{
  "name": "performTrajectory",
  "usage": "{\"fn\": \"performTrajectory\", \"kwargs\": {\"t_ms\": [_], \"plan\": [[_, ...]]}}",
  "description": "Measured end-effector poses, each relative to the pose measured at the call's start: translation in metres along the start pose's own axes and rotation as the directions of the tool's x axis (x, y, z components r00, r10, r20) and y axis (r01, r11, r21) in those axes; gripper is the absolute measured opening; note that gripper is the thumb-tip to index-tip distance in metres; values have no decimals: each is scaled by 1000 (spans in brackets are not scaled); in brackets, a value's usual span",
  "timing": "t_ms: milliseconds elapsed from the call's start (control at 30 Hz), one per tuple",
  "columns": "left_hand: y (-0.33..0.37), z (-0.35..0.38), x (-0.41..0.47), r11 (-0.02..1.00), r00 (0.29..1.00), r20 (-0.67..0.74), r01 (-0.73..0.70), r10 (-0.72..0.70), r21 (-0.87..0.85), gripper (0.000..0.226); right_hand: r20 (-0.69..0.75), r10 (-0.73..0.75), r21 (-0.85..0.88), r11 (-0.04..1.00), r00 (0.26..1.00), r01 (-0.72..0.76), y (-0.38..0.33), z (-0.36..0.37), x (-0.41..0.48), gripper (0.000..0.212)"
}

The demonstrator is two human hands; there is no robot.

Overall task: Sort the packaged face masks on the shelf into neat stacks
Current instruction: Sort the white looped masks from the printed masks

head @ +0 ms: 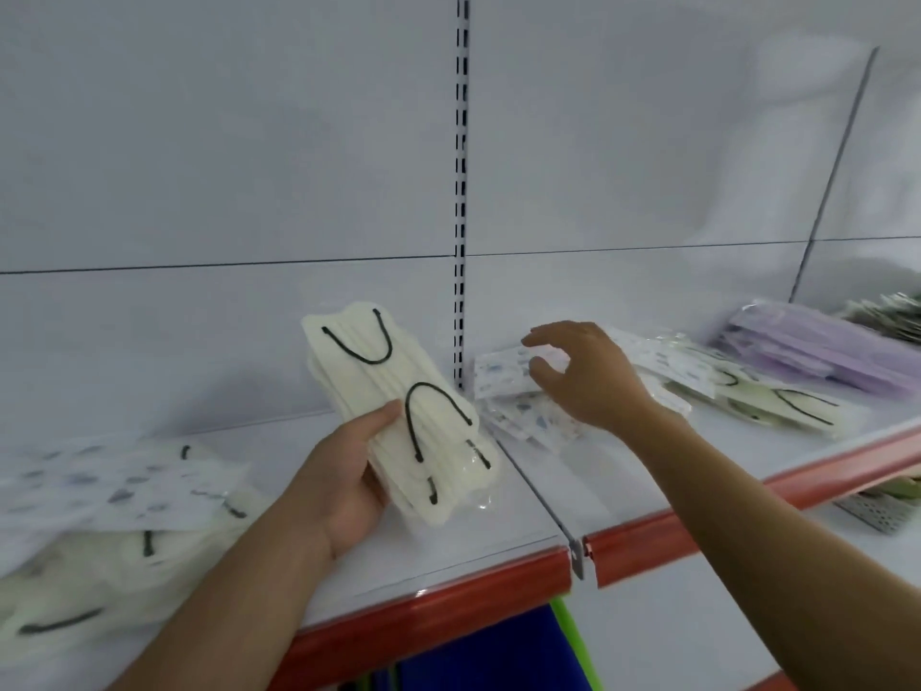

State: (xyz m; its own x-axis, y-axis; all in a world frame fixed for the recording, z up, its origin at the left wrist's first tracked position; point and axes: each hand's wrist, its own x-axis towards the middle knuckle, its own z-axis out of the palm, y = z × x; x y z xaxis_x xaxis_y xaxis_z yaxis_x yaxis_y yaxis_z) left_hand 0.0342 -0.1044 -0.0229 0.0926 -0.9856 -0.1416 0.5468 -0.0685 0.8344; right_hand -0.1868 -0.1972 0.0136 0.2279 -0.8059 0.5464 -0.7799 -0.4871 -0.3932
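Left hand (344, 486) is raised palm-up, forearm bare, thumb and fingers clamped round cream mask packs (379, 391). Right hand (588, 376) extends forward, palm down, fingers spread.

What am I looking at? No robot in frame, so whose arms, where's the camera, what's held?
No machine here: a person works with two bare hands, and the single picture comes from a wide-angle camera worn on their head, looking forward and down. The left hand grips a bundle of cream mask packs with black ear loops over the white shelf. The right hand, fingers spread and holding nothing, reaches over blue-patterned mask packs; whether it touches them I cannot tell. Further right lies a pile of purple mask packs. At far left sits a loose, blurred heap of patterned and cream packs.
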Motion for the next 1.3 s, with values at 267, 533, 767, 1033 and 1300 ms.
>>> {"fn": "performTrajectory", "kwargs": {"t_ms": [267,533,767,1033,1300], "plan": [[-3,7,-1,977,994,78,-89,75,196,33,434,231,565,683,871,-463,-53,9,-42,28],[-21,65,4,933,983,155,-147,101,329,27,399,335,704,484,854,-519,-13,-19,-48,25],[-67,169,44,792,934,272,-342,229,506,32,284,410,759,456,867,-465,98,-90,-35,22],[-139,274,127,-253,728,637,-586,252,770,52,118,572,741,493,812,-455,266,-158,3,29],[-153,263,170,-510,851,507,-378,138,773,45,235,431,230,846,871,-481,321,-126,18,58]]}}
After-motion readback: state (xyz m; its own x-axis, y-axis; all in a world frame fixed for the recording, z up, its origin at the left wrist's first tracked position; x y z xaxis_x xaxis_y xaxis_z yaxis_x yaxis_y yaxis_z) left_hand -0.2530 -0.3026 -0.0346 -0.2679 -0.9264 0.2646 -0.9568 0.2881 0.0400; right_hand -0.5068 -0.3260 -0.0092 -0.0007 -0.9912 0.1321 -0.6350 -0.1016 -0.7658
